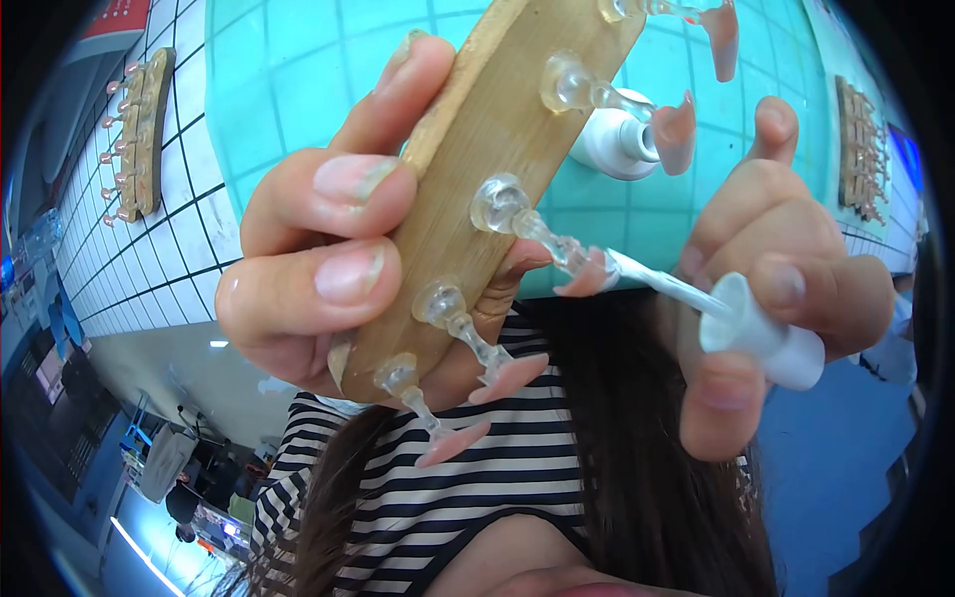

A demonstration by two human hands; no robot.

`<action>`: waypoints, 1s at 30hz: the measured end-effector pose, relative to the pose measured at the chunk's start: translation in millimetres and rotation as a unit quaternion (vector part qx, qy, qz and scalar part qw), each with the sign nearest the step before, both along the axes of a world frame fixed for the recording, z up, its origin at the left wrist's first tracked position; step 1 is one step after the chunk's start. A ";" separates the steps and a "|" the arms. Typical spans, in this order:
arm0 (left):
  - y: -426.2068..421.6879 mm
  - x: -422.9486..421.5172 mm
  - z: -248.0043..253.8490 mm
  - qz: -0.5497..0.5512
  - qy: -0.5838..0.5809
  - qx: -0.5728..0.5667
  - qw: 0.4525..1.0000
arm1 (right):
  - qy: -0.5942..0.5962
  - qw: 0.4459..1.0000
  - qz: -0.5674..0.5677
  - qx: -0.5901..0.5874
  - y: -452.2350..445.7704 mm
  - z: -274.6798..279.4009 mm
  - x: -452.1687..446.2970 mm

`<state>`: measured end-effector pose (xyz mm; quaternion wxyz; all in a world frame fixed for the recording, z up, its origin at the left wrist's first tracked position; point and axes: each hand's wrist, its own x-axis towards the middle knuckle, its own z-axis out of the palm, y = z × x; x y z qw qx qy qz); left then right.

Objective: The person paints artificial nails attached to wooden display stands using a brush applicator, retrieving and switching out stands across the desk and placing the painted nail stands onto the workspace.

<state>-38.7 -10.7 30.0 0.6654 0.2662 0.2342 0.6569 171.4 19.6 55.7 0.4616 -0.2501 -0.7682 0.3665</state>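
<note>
My left hand [308, 239] is closed around a tilted wooden bar [477, 169]. Clear stems stick out from the bar's side, each with a pinkish nail tip at its end. Between its thumb and fingers, my right hand [796, 239] pinches a white brush cap [761, 333]. The thin brush [667, 284] points left, its bristles against the middle nail tip [587, 274]. Partly hidden behind the bar and its upper tips, an open white bottle [612, 147] rests on the teal mat.
The teal gridded mat [288, 90] covers part of a white tiled table [184, 239]. Another bar of nail tips [151, 134] lies at the far left, and one more [860, 149] at the far right. Striped clothing and long dark hair hang below the hands.
</note>
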 end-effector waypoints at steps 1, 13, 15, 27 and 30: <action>0.6 -3.8 5.6 -0.055 -0.061 -0.034 0.996 | 0.000 1.000 0.000 0.001 -0.2 -2.4 -2.1; 5.9 -12.2 13.0 -0.239 -0.320 -0.122 0.908 | -0.019 1.000 -0.009 0.015 -1.6 1.6 -1.6; 4.8 -11.7 11.8 -0.242 -0.336 -0.107 0.904 | 0.054 0.996 -0.031 0.058 -1.2 -5.5 -6.0; 2.9 -6.2 -3.2 -0.183 -0.270 -0.034 0.945 | 0.055 0.996 -0.047 0.056 -4.8 -5.1 -8.2; 0.5 1.5 3.1 -0.223 -0.429 -0.061 0.873 | 0.059 0.991 -0.062 0.098 -1.2 -11.1 -18.0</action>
